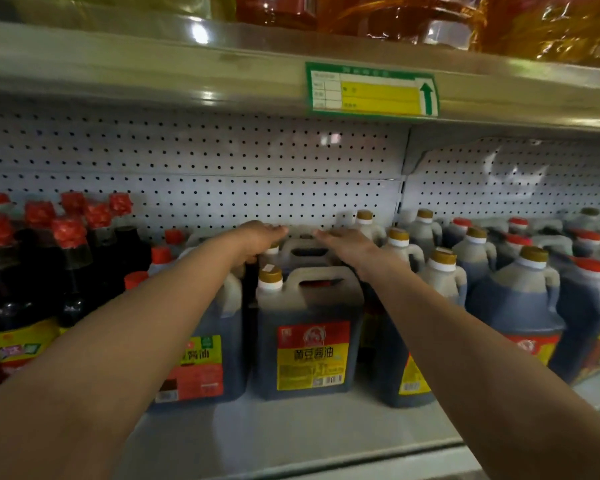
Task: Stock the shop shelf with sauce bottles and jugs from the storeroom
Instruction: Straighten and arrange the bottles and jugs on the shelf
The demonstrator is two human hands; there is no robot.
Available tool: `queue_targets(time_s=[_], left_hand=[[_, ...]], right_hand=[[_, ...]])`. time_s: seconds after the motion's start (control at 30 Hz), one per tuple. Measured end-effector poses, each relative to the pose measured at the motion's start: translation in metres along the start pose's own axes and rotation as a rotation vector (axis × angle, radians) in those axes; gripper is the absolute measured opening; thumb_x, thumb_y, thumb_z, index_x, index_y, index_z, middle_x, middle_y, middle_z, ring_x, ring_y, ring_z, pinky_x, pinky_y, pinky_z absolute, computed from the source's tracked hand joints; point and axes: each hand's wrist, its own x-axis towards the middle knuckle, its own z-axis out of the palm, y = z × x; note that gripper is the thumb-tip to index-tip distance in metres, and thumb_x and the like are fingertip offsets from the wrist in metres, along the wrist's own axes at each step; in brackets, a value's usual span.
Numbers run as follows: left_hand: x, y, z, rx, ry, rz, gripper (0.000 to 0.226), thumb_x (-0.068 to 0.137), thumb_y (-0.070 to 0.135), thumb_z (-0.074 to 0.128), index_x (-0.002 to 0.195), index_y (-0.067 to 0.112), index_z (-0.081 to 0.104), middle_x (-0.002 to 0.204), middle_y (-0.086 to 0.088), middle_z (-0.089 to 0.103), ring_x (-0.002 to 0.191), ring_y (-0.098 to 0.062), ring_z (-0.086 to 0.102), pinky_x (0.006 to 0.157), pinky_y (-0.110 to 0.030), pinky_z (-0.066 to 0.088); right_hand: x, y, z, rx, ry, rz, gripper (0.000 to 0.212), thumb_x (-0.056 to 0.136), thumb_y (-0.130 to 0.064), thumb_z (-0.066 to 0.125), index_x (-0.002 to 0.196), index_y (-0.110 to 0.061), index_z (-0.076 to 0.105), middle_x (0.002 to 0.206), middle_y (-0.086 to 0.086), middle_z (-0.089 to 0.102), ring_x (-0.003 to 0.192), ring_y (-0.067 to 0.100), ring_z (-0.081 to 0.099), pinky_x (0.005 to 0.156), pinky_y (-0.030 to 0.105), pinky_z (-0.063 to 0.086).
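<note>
A square dark soy-sauce jug with a gold cap, grey moulded handle and red-and-yellow label (307, 336) stands upright at the middle of the grey metal shelf (291, 431), set back a little from the front edge. Directly behind it stands a second jug of the same kind (303, 245), only its handle and shoulder showing. Both arms reach over the front jug to this rear one. The left hand (260, 239) lies on its left side with fingers stretched forward and the thumb tucked under; whether it grips is hard to tell. The right hand (345, 242) rests flat on its right shoulder, fingers straight and together.

Just left of the front jug, partly behind the left forearm, is a dark jug with a green-and-red label (201, 365). Further left stand tall dark bottles with red caps (70, 237). To the right are rows of rounder dark jugs with gold caps (520, 292) and red caps. Behind everything is a white perforated back panel (222, 174). A green-and-yellow price tag (371, 90) hangs on the shelf edge above.
</note>
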Motion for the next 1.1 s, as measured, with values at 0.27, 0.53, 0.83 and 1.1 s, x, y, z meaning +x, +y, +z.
queue_targets(time_s=[0.27, 0.53, 0.83, 1.1], left_hand=[[0.019, -0.009, -0.006, 0.075, 0.05, 0.054, 0.047, 0.099, 0.037, 0.058, 0.138, 0.011, 0.054, 0.129, -0.012, 0.06, 0.111, -0.027, 0.061, 0.089, -0.036, 0.055], [0.021, -0.012, -0.005, 0.217, 0.119, 0.094, 0.043, 0.095, 0.043, 0.062, 0.118, 0.007, 0.063, 0.107, -0.013, 0.066, 0.089, -0.027, 0.068, 0.085, -0.043, 0.06], [-0.01, -0.012, -0.016, 0.086, 0.125, 0.152, 0.053, 0.092, 0.06, 0.056, 0.112, 0.012, 0.066, 0.112, -0.005, 0.066, 0.101, -0.025, 0.064, 0.096, -0.045, 0.054], [-0.061, -0.011, -0.008, 0.216, 0.185, 0.271, 0.041, 0.086, 0.054, 0.068, 0.103, 0.017, 0.075, 0.111, 0.004, 0.067, 0.105, -0.018, 0.059, 0.091, -0.033, 0.047]], right_hand=[[0.007, 0.007, 0.001, -0.066, 0.031, -0.038, 0.035, 0.098, -0.04, 0.063, 0.125, -0.019, 0.066, 0.102, -0.005, 0.061, 0.085, 0.007, 0.055, 0.088, 0.032, 0.042], [0.009, 0.009, 0.002, -0.132, 0.026, -0.065, 0.038, 0.1, -0.043, 0.059, 0.13, -0.02, 0.063, 0.109, -0.004, 0.059, 0.084, 0.004, 0.052, 0.091, 0.032, 0.039], [-0.003, 0.021, -0.003, 0.259, 0.158, 0.038, 0.065, 0.072, -0.075, 0.07, 0.114, -0.025, 0.071, 0.111, 0.004, 0.075, 0.102, 0.026, 0.07, 0.096, 0.046, 0.055], [-0.056, 0.051, 0.019, 0.422, 0.269, -0.103, 0.036, 0.093, -0.053, 0.064, 0.109, -0.022, 0.075, 0.1, -0.004, 0.075, 0.099, 0.012, 0.069, 0.093, 0.031, 0.055]])
